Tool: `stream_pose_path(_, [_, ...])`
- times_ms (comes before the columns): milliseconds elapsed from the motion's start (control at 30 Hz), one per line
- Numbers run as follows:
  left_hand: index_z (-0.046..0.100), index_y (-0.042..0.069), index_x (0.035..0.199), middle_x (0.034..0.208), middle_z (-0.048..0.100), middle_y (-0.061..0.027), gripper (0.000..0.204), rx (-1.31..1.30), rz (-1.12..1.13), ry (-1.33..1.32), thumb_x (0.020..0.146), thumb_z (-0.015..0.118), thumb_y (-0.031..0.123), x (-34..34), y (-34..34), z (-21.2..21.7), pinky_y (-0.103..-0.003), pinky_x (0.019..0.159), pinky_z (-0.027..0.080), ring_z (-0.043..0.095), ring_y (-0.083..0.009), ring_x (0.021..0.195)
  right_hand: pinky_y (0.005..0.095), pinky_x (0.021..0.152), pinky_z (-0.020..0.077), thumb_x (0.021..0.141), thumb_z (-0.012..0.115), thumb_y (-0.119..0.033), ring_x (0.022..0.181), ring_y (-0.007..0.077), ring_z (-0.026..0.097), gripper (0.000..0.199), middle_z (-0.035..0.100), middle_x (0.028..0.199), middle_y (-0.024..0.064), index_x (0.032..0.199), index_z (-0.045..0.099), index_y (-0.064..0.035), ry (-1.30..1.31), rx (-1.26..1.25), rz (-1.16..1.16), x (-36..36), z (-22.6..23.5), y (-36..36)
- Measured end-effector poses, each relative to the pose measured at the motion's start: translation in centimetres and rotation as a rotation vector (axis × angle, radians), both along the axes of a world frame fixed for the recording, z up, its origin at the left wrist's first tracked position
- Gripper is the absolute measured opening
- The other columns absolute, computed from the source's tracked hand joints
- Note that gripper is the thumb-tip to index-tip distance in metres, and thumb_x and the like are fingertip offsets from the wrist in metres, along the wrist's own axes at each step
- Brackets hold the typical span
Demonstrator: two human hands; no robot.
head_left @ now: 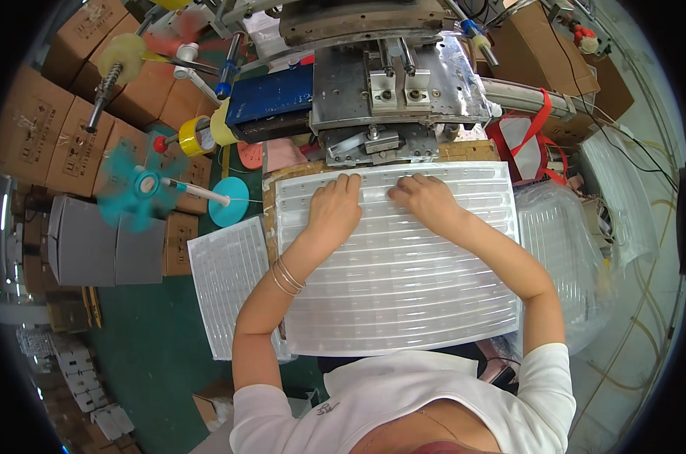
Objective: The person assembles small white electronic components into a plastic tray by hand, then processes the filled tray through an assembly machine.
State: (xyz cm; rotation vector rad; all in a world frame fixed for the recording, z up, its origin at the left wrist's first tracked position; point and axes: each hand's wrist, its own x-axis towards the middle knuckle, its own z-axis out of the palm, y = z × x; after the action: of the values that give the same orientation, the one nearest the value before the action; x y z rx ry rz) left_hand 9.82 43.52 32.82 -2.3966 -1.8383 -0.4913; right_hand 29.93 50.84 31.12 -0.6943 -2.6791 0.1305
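A large clear plastic sheet (396,280) with long ribbed rows lies across a wooden board (270,208) in front of me. Near its far edge my left hand (335,206) rests palm down, its fingers reaching forward over the rows. My right hand (431,203) is just beside it, fingers curled in toward the left hand. Whatever sits under those right fingertips is too small or hidden to name. Between the hands a paler patch shows on the rows. Directly beyond the sheet stands a metal press-like machine (343,83).
A small turquoise fan (146,181) spins at the left, near stacked cardboard boxes (71,144). Another ribbed sheet (226,287) lies left of the board. Plastic-wrapped sheets (562,257) are piled at the right. A roll of yellow tape (194,138) hangs by the machine.
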Motion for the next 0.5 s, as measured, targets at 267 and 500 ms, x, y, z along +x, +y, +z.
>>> stream_pose_path(267, [0.055, 0.004, 0.094, 0.083, 0.054, -0.0099, 0.028, 0.006, -0.11, -0.234, 0.069, 0.068, 0.007, 3.0, 2.6, 0.1, -0.04, 0.073, 0.045, 0.054, -0.0301, 0.085, 0.0325, 0.067, 0.0469, 0.068, 0.058, -0.004, 0.074, 0.0257, 0.057, 0.02, 0.053, 0.087, 0.0096, 0.088, 0.055, -0.0034, 0.448, -0.364, -0.233, 1.1, 5.9, 0.3])
stream_pose_path(500, [0.061, 0.006, 0.098, 0.092, 0.059, -0.0098, 0.028, -0.151, -0.09, -0.16, 0.071, 0.067, 0.005, 0.7, 2.2, -0.7, -0.038, 0.079, 0.046, 0.055, -0.029, 0.092, 0.0248, 0.068, 0.0442, 0.077, 0.057, -0.006, 0.077, 0.0108, 0.054, 0.016, 0.058, 0.097, 0.0068, 0.091, 0.052, -0.0011, 0.417, -0.814, -0.385, 3.8, 6.3, 1.8])
